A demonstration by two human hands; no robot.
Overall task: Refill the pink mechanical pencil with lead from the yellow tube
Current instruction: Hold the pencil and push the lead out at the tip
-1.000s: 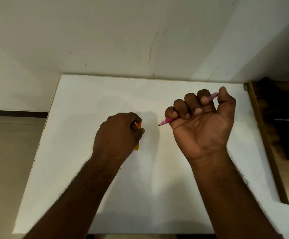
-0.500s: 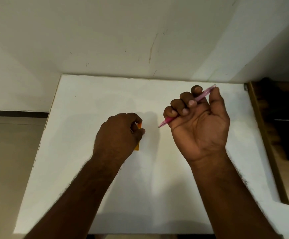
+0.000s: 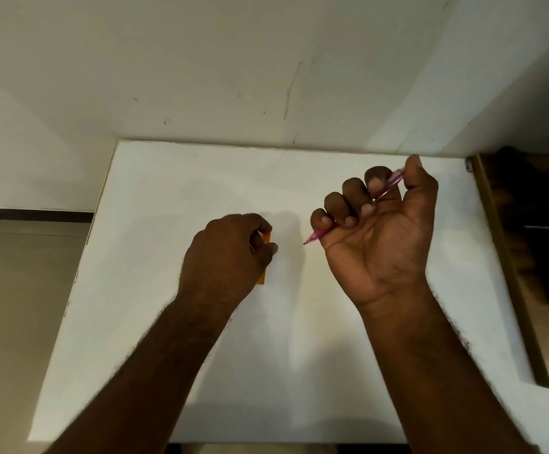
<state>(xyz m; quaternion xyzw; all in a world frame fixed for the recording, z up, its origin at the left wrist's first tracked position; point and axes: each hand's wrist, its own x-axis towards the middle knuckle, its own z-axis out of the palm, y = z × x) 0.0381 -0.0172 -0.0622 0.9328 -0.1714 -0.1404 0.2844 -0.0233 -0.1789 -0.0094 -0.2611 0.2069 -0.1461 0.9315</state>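
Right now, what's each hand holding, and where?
Right hand: pink mechanical pencil, fist around its barrel. Left hand: yellow tube, grip mostly hidden.

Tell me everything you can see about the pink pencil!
The pink mechanical pencil is thin and looks like see-through plastic. The right hand grips it in a closed fist, palm up, with the fingers curled over its middle. It slants above the white table: the pointed tip sticks out toward the left hand, and the back end shows beside the thumb. Its middle is hidden.
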